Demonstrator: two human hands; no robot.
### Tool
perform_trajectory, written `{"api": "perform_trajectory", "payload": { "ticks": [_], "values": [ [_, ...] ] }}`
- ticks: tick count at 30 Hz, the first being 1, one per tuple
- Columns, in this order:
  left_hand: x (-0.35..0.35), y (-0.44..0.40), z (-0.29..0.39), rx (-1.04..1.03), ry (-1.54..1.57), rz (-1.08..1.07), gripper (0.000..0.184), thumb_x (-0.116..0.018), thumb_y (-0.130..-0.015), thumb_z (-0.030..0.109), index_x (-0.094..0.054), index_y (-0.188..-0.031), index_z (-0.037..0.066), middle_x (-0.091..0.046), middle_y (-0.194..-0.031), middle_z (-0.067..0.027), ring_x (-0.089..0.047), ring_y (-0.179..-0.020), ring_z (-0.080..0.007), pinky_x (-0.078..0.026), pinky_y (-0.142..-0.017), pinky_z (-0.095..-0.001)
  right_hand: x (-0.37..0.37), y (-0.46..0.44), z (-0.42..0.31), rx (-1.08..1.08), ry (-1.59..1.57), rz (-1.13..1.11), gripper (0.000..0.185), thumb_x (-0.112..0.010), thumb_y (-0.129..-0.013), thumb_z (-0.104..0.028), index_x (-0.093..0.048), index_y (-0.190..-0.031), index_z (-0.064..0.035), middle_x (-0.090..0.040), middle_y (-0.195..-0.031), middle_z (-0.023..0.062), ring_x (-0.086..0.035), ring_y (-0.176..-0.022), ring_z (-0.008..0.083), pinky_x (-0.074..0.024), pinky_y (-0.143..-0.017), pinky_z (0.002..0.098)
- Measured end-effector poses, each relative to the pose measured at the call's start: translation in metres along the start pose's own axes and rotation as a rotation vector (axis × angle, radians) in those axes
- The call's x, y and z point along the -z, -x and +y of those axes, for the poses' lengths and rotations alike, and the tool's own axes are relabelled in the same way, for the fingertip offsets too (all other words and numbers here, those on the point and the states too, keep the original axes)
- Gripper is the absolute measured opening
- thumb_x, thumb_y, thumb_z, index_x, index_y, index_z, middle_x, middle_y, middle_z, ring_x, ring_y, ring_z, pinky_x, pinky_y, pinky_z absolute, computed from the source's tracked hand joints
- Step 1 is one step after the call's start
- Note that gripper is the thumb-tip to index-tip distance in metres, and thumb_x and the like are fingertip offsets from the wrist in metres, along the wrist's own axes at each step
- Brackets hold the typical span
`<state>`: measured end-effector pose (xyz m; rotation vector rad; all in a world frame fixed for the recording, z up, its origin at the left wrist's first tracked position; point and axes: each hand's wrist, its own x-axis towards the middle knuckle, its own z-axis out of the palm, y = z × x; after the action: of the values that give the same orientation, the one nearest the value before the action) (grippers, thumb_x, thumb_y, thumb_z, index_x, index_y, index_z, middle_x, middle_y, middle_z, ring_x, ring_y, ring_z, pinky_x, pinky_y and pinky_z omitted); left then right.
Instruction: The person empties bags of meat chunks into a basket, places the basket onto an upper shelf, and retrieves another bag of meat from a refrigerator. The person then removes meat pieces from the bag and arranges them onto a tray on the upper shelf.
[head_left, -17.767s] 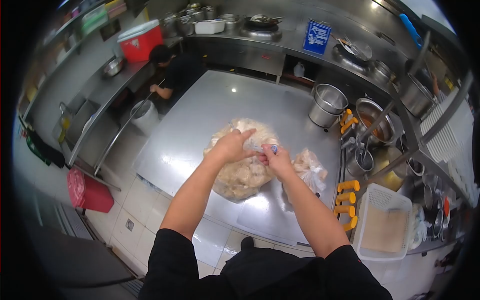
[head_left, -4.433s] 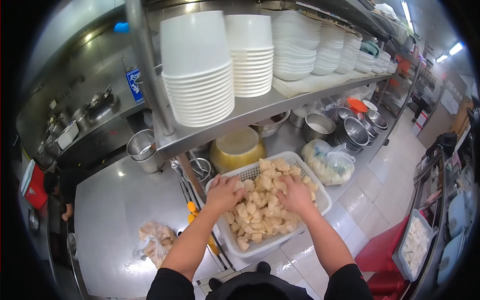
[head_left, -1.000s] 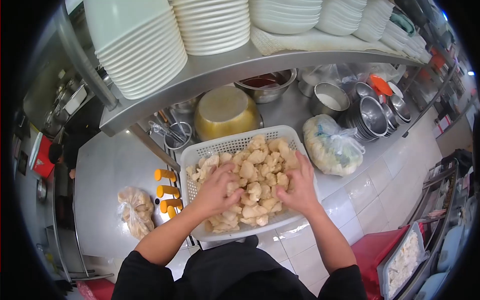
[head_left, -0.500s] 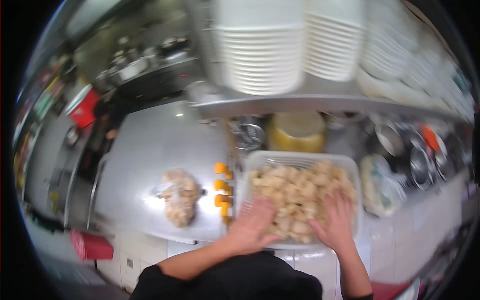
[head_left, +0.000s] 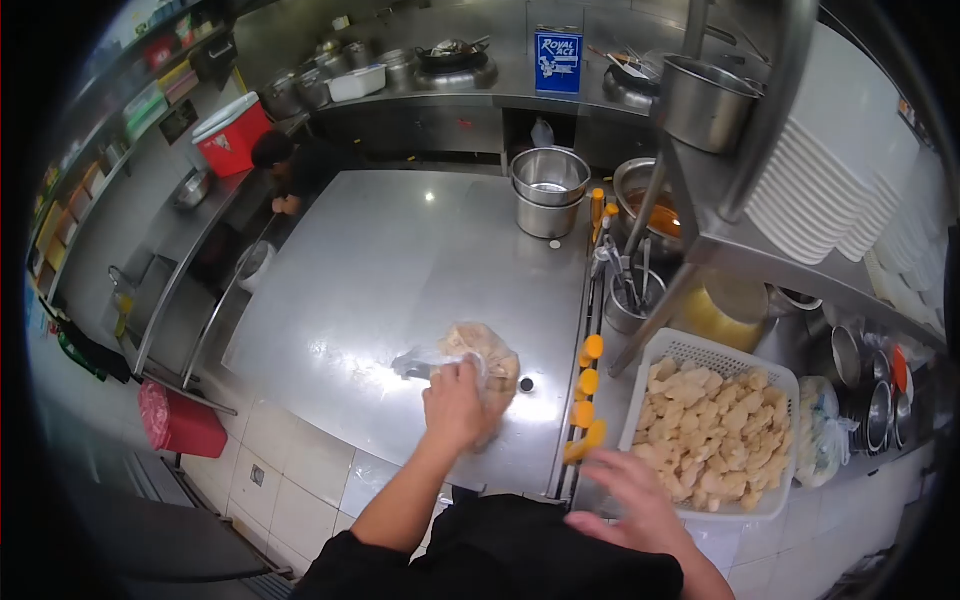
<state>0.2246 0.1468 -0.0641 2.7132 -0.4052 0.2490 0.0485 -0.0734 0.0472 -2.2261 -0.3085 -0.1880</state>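
My left hand (head_left: 455,405), fingers curled, grips the crinkled clear plastic bag (head_left: 480,360) on the smooth steel table (head_left: 380,270); my right hand (head_left: 635,500), loosely open and holding nothing, has left the perforated basket (head_left: 650,375) of lumpy, pale pieces (head_left: 715,435).

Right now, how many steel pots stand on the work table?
2: the upper pot nested in the lower pot, far right on the table. Another nested between them could be hidden.

the left hand (head_left: 455,408) hides part of the bag (head_left: 485,345); the right hand (head_left: 635,500) is blurred.
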Motion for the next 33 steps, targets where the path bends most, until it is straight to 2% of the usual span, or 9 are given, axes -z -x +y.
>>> {"api": "perform_trajectory", "payload": {
  "ticks": [4,9,12,15,21,24,27,30,33],
  "values": [
    [0.012,-0.038,-0.068,0.180,0.573,-0.155,0.042,-0.064,-0.082,0.012,-0.056,-0.122,0.006,-0.065,-0.098,-0.0173,-0.065,-0.090,-0.0319,-0.052,-0.079,-0.0405,-0.082,-0.071,-0.004,-0.021,0.117,-0.106,0.057,-0.074,-0.081,-0.020,-0.052,-0.129,0.0015,-0.053,-0.132,0.0225,-0.053,-0.118,0.0382,-0.0437,-0.100,0.0414],
    [0.053,-0.046,-0.090,-0.302,0.720,-0.079,0.043,-0.056,-0.082,0.002,-0.055,-0.124,0.008,-0.066,-0.094,-0.0164,-0.067,-0.085,-0.0340,-0.053,-0.075,-0.0426,-0.168,-0.188,0.011,0.158,0.134,0.239,0.070,-0.069,-0.082,-0.016,-0.036,-0.142,-0.0020,-0.055,-0.127,0.0252,-0.055,-0.115,0.0407,-0.0468,-0.094,0.0445],
    [0.057,-0.046,-0.121,-0.206,0.641,-0.174,0.046,-0.056,-0.080,0.000,-0.052,-0.126,0.007,-0.066,-0.095,-0.0163,-0.066,-0.085,-0.0348,-0.053,-0.075,-0.0430,-0.184,-0.225,0.010,-0.312,0.040,-0.125,0.065,-0.067,-0.081,-0.013,-0.039,-0.139,-0.0064,-0.061,-0.115,0.0235,-0.060,-0.105,0.0404,-0.0492,-0.087,0.0466],
    [0.029,-0.034,-0.184,-0.041,0.580,-0.238,0.051,-0.060,-0.078,0.002,-0.047,-0.128,0.006,-0.064,-0.093,-0.0167,-0.065,-0.081,-0.0357,-0.052,-0.073,-0.0428,-0.200,-0.230,0.021,-0.403,0.143,-0.185,0.064,-0.070,-0.081,-0.017,-0.042,-0.138,-0.0064,-0.067,-0.099,0.0202,-0.065,-0.094,0.0385,-0.0507,-0.082,0.0466],
    [0.035,-0.043,-0.184,-0.377,0.670,0.052,0.010,-0.066,-0.079,0.005,-0.062,-0.087,0.001,-0.059,-0.079,-0.0158,-0.058,-0.067,-0.0348,-0.048,-0.061,-0.0423,-0.260,-0.217,-0.008,-0.062,-0.013,0.338,0.066,-0.060,-0.082,-0.005,-0.040,-0.145,-0.0111,-0.064,-0.100,0.0161,-0.063,-0.087,0.0281,-0.0509,-0.079,0.0421],
    [0.028,-0.046,-0.188,-0.451,0.592,0.017,0.007,-0.066,-0.083,0.008,-0.063,-0.081,0.001,-0.058,-0.074,-0.0166,-0.056,-0.063,-0.0367,-0.047,-0.059,-0.0431,-0.256,-0.230,0.006,-0.258,-0.689,0.219,0.072,-0.055,-0.087,-0.001,-0.026,-0.153,-0.0098,-0.056,-0.129,0.0164,-0.060,-0.100,0.0196,-0.0487,-0.088,0.0311],
    [0.024,-0.052,-0.198,-0.393,0.709,-0.027,0.018,-0.059,-0.090,0.012,-0.060,-0.077,0.000,-0.058,-0.068,-0.0192,-0.056,-0.057,-0.0339,-0.045,-0.057,-0.0416,-0.230,-0.237,-0.036,-0.348,-0.475,0.136,0.052,-0.050,-0.087,0.004,-0.055,-0.137,-0.0096,-0.056,-0.126,0.0121,-0.059,-0.102,0.0146,-0.0480,-0.087,0.0268],
    [0.004,-0.075,-0.209,-0.270,0.895,0.155,0.025,-0.054,-0.095,0.015,-0.058,-0.076,-0.001,-0.058,-0.063,-0.0134,-0.053,-0.054,-0.0229,-0.044,-0.054,-0.0375,-0.218,-0.232,-0.051,0.085,-0.268,0.216,0.036,-0.054,-0.084,0.001,-0.067,-0.116,-0.0086,-0.058,-0.117,0.0141,-0.061,-0.100,0.0253,-0.0493,-0.088,0.0338],
    [0.035,-0.076,-0.190,0.015,1.361,-0.135,0.030,-0.056,-0.092,0.021,-0.066,-0.102,-0.006,-0.067,-0.088,-0.0217,-0.063,-0.080,-0.0376,-0.050,-0.075,-0.0449,-0.194,-0.219,-0.058,0.475,-0.050,0.151,0.031,-0.058,-0.080,-0.004,-0.068,-0.107,-0.0129,-0.057,-0.117,0.0177,-0.059,-0.107,0.0330,-0.0488,-0.091,0.0418]
  ]
}}
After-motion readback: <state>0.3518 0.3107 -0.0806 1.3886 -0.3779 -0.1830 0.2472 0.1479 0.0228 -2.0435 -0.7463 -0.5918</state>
